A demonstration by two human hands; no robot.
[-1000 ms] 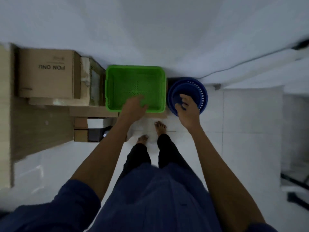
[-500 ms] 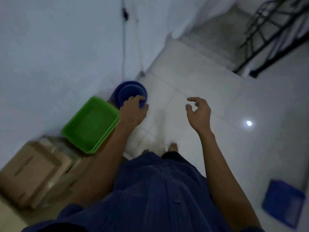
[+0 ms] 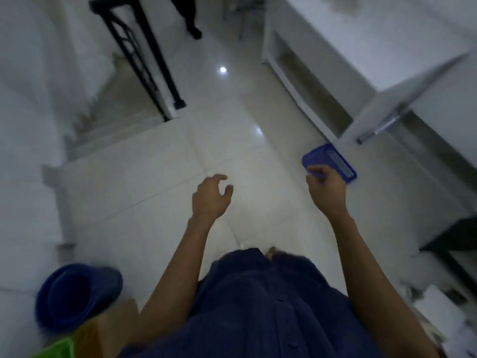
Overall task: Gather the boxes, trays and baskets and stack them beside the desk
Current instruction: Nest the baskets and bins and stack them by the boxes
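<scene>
Both hands are hanging out in front, apart, gripping nothing.

- Left hand (image 3: pixel 211 196): well left of the blue rectangular tray (image 3: pixel 335 161), fingers loosely curled and spread over bare floor tiles (image 3: pixel 154 192).
- Right hand (image 3: pixel 326 188): overlapping the tray's near corner in view, fingers loosely bent. No grip on the tray is showing. Can't tell whether it is touching.
- The tray is lying flat on the floor, just under the edge of the white desk (image 3: pixel 402 94), with the metal desk leg (image 3: pixel 379 129) up-right of it. A paler ribbed strip is showing along its far side. It's too blurred to tell any contents.
- Round blue basket (image 3: pixel 77 295): sitting far down-left of the tray, mouth facing the camera. Only its dark blue inside is showing, and it's blurred.
- Green basket (image 3: pixel 56 348): farther from the tray again, at the bottom-left corner. Only a rim corner is in frame, so the contents are out of view.
- Cardboard box (image 3: pixel 113 321): on the tray side of those two baskets, touching or overlapping both in view.
- Black stair railing (image 3: pixel 139 55): standing far up-left of the tray, with stair steps (image 3: pixel 103 120) below it.
</scene>
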